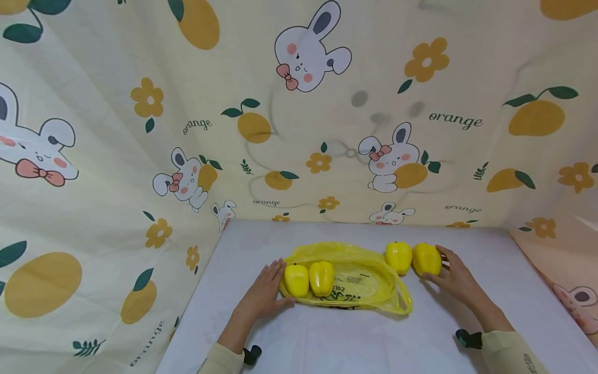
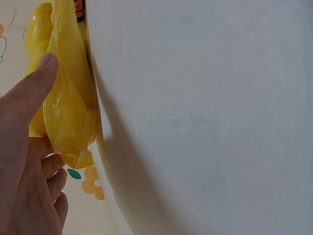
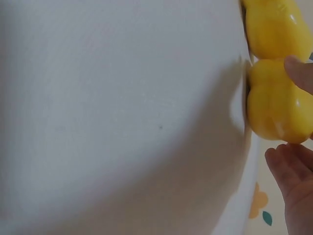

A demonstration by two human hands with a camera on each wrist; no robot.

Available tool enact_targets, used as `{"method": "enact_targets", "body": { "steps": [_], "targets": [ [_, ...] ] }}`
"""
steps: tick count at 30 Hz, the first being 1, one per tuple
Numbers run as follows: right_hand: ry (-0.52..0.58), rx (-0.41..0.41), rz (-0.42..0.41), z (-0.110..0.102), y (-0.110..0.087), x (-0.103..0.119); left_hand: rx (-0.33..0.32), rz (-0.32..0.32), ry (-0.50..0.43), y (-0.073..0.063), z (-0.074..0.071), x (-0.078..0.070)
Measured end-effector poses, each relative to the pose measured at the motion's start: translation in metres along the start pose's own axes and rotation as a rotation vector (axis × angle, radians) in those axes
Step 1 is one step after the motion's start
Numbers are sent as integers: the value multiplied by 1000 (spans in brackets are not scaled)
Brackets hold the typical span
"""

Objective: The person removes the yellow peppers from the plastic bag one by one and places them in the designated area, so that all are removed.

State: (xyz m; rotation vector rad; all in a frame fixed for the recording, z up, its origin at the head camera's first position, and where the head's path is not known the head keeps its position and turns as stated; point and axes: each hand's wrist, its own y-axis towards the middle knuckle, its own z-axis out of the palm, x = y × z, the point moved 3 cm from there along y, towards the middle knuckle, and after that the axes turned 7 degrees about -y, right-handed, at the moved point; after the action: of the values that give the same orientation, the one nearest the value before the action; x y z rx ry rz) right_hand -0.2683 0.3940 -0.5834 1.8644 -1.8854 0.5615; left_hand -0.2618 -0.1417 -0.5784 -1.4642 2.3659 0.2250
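Observation:
A yellow plastic bag [image 1: 369, 283] with dark print lies flat on the table, and two yellow bell peppers [image 1: 321, 279] sit side by side at its left end. My left hand [image 1: 263, 291] rests against that end, fingers extended, thumb by the near edge. In the left wrist view the thumb lies over the crumpled bag [image 2: 71, 107]. Right of the bag stand two more yellow bell peppers, an inner one [image 1: 398, 257] and an outer one [image 1: 427, 259]. My right hand [image 1: 460, 278] holds the outer pepper between thumb and fingers; its other fingertips hang below it in the right wrist view.
The white table [image 1: 345, 343] runs back to a cream cloth [image 1: 308, 114] printed with rabbits, oranges and flowers. This cloth also walls in the left and right sides. The bag's handle loop [image 1: 404, 298] reaches toward the near right, below the inner pepper.

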Motion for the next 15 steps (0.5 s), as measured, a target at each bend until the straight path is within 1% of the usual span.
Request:
{"method": "enact_targets", "body": {
  "steps": [3, 10, 13, 15],
  "targets": [
    [-3, -9, -2, -2, -1, 1, 5, -5, -1, 0, 0, 1],
    [-65, -48, -15, -9, -7, 7, 2, 4, -4, 0, 2, 1],
    [-58, -71, -25, -9, -10, 12, 8, 4, -1, 1, 3, 2],
    [-47, -96, -46, -9, -13, 19, 13, 0, 3, 1, 3, 2]
  ]
}}
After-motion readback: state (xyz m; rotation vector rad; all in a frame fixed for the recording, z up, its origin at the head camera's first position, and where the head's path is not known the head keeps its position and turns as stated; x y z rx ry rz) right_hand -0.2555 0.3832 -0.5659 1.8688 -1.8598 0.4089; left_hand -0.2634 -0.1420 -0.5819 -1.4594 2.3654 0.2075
